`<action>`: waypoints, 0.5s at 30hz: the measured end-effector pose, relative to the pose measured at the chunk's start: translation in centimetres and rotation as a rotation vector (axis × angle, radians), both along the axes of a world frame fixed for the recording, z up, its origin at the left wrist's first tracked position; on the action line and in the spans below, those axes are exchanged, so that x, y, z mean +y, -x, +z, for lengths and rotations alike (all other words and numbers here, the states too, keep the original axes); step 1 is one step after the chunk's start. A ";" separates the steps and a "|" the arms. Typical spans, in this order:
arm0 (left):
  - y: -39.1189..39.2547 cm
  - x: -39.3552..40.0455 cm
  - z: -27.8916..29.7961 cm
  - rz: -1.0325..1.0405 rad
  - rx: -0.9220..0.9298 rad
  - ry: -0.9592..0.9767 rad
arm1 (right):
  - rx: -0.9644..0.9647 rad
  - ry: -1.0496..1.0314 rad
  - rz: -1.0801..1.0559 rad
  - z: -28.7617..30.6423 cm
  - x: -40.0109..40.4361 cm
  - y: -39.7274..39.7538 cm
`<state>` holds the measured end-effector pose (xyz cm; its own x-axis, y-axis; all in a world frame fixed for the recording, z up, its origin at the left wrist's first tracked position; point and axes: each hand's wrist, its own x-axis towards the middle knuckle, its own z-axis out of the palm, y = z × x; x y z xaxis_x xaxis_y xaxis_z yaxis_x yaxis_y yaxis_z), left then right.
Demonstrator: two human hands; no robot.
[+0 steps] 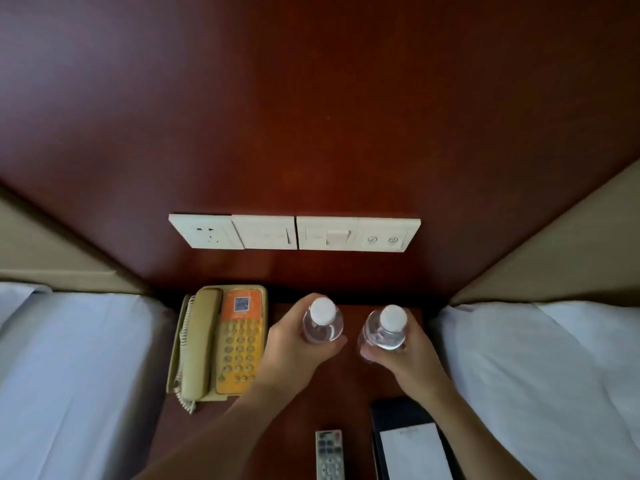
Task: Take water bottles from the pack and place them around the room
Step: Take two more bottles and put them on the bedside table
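Note:
Two clear water bottles with white caps stand upright side by side at the back of a dark wooden nightstand (349,382). My left hand (298,344) is wrapped around the left bottle (323,322). My right hand (405,355) is wrapped around the right bottle (386,330). I see both from above, so their lower parts are hidden. The pack of bottles is out of view.
A beige and orange telephone (221,341) fills the nightstand's left side. A grey remote control (329,455) and a black tray holding a white notepad (414,448) lie near the front. White beds (76,368) flank both sides. Wall switches and a socket (294,232) sit on the wood panel behind.

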<state>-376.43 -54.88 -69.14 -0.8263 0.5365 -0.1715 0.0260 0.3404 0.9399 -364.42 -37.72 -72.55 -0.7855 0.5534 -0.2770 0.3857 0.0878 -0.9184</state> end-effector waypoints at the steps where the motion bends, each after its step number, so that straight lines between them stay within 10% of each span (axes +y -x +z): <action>1: 0.4 0.6 -1.6 0.005 0.003 0.002 | 0.014 -0.012 -0.004 -1.6 0.6 0.5; 15: 0.2 3.0 -12.3 -0.037 0.073 0.007 | 0.033 -0.094 0.046 -10.8 2.7 1.4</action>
